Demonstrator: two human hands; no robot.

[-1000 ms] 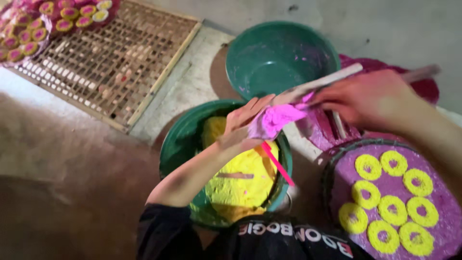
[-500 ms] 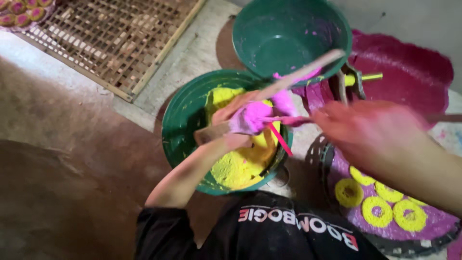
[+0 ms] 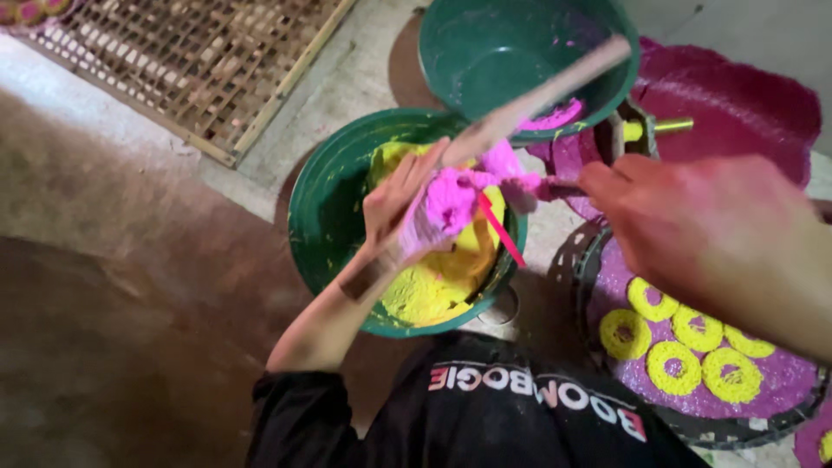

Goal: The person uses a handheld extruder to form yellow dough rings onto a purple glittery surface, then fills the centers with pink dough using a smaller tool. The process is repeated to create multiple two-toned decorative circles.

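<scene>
Paste [image 3: 455,199], pink, sits cupped in the left hand [image 3: 403,204] over the yellow bowl [image 3: 329,217]; right hand [image 3: 693,217], fingers closed on a stick [image 3: 533,100], scrapes it. Next likely needs careful spreading.

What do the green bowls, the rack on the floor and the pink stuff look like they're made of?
Green bowls: probably plastic, smooth with a slight sheen. Rack: looks like split bamboo or wood, a tan lattice of thin slats. Pink stuff in the left hand: soft, wet dough or paste, clumping and smearing.
</scene>
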